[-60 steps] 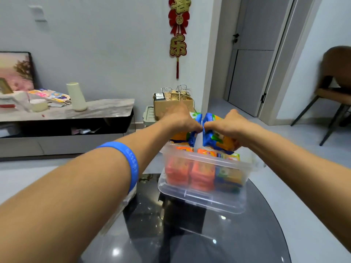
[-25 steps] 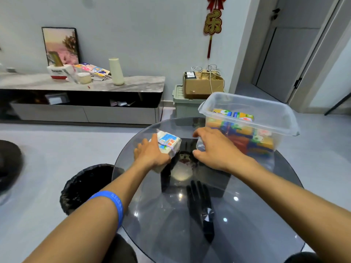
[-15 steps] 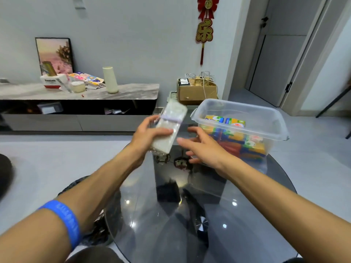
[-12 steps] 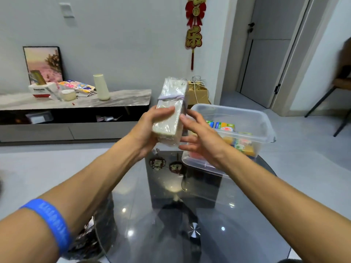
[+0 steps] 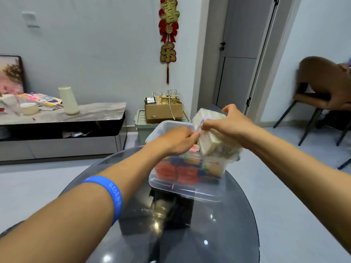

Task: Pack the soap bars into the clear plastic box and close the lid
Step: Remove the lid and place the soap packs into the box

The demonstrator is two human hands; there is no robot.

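The clear plastic box (image 5: pixel 187 191) stands on the far part of a round dark glass table (image 5: pixel 190 234), open, with several orange, blue and yellow wrapped soap bars (image 5: pixel 187 173) inside. A pale plastic-wrapped soap pack (image 5: pixel 208 138) hangs tilted over the box's right side. My right hand (image 5: pixel 230 125) grips the pack from above. My left hand (image 5: pixel 177 140) pinches its left edge over the box. The lid does not show.
A low marble-topped cabinet (image 5: pixel 62 118) with a cream vase (image 5: pixel 68 100) runs along the left wall. A cardboard box on a green crate (image 5: pixel 163 111) sits behind the table. A brown chair (image 5: pixel 322 92) stands at the right near a grey door.
The soap pack has gone from in front of me, left of the box, to above the box's right side. My right hand now holds it from the top; my left has slid to its edge.
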